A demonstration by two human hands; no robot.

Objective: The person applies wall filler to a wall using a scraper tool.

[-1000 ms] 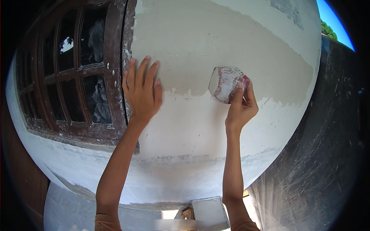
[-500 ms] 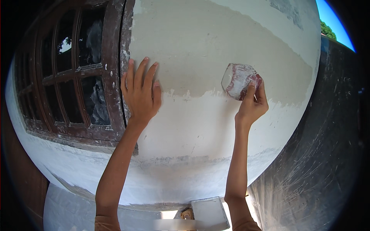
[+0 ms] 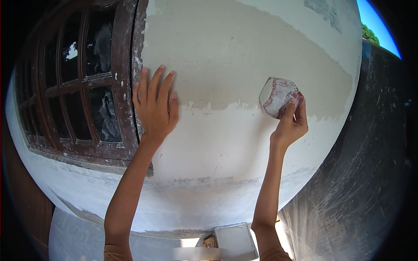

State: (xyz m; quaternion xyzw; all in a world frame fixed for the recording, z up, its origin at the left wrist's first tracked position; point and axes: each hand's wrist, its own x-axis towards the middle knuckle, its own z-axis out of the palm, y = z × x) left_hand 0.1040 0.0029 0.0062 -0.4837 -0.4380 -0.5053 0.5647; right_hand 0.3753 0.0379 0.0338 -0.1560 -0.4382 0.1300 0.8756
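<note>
My right hand [image 3: 289,125] pinches a putty scraper [image 3: 281,95] between thumb and fingers. It is a flat, reddish plate caked with white, with a pale straight edge on its left. The blade lies at the wall, over the lower border of a damp-looking grey-beige putty patch [image 3: 217,56]. Below that border the wall [image 3: 209,148] is dry white. My left hand [image 3: 154,106] rests spread against the wall beside the window frame, fingers pointing up and holding nothing.
A dark brown wooden window [image 3: 82,78] with several panes fills the left side, its frame [image 3: 137,52] spotted white. Down on the floor stands a pale rectangular tray or lid [image 3: 235,241], next to a small brown object [image 3: 210,242]. A dark, scratched surface [image 3: 361,165] rises at right.
My right hand and the scraper have shifted a little right and down along the patch's lower border. The left hand stays spread on the wall; the view has shifted slightly.
</note>
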